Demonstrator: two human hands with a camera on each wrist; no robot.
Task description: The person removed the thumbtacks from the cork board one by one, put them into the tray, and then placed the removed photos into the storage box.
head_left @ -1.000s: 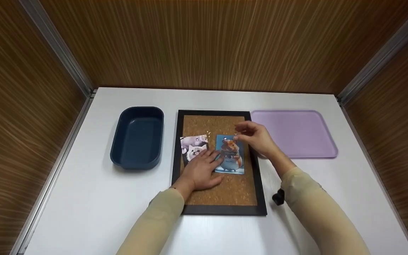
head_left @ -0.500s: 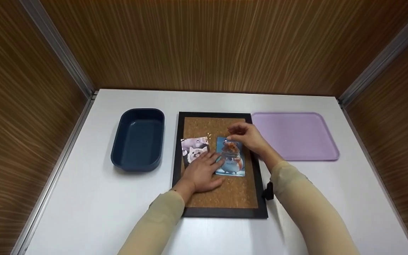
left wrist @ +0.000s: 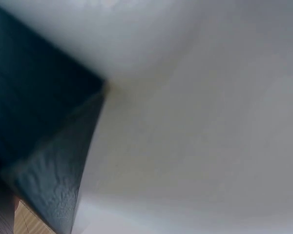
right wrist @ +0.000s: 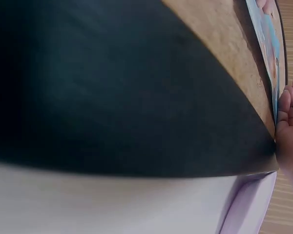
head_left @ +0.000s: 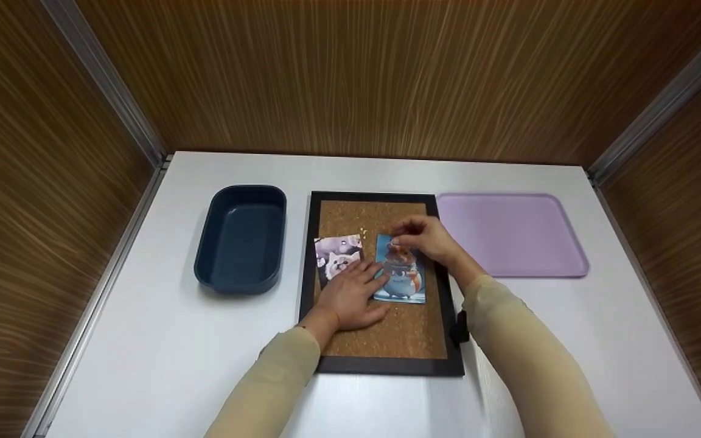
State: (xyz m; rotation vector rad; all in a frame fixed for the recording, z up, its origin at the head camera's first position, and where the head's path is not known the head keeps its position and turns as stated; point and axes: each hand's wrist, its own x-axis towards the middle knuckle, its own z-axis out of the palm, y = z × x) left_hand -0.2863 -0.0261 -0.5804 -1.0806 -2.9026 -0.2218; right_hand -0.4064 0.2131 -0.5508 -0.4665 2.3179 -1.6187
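Observation:
A cork board [head_left: 411, 336] in a black frame lies on the white table. A cat picture card [head_left: 339, 248] is on its left, and a blue hamster picture card [head_left: 401, 286] on its right. My left hand [head_left: 353, 298] rests flat with spread fingers across the lower cat card, fingertips touching the hamster card's left edge. At the hamster card's top, the thumb and index finger of my right hand [head_left: 428, 237] pinch a small pushpin, mostly hidden by the fingertips. The right wrist view shows this hand [right wrist: 292, 114] beside the card's edge.
Several tiny gold-coloured pins [head_left: 363, 233] are on the cork between the cards. A dark blue tray [head_left: 204, 280] with high walls stands left of the board. The flat lilac tray [head_left: 512, 234] lies to its right. Wood-grain panels [head_left: 350, 79] enclose the table's back and sides.
My right hand has moved slightly left, from the hamster card's upper right corner to the pin at its top, where finger and thumb now close. The left hand stays in place.

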